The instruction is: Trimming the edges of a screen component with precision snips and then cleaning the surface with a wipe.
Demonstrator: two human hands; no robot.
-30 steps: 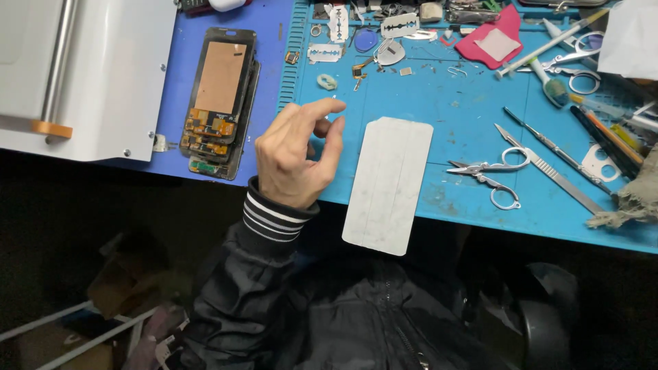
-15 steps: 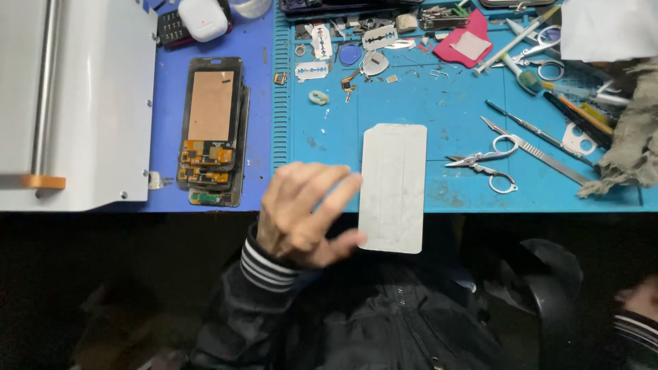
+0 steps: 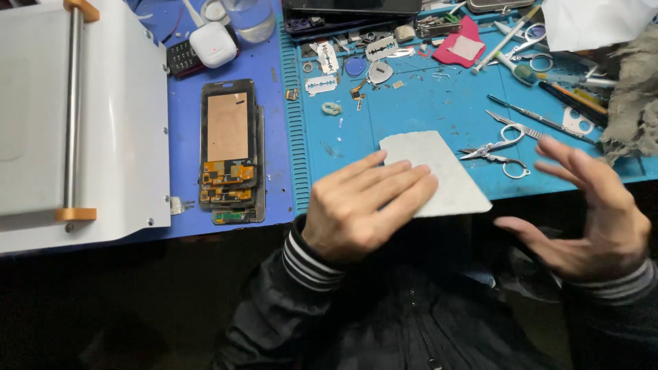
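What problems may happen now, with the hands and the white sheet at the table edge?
The white sheet overhangs the edge of the blue mat, held only by the left hand; it might slip off. The right hand is open near the small scissors and loose razor blades, so a careless reach risks a cut.

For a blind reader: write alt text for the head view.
A person's left hand lies on a pale rectangular sheet at the edge of a blue work mat, while the right hand hovers open beside it. Small scissors and opened phones lie nearby.
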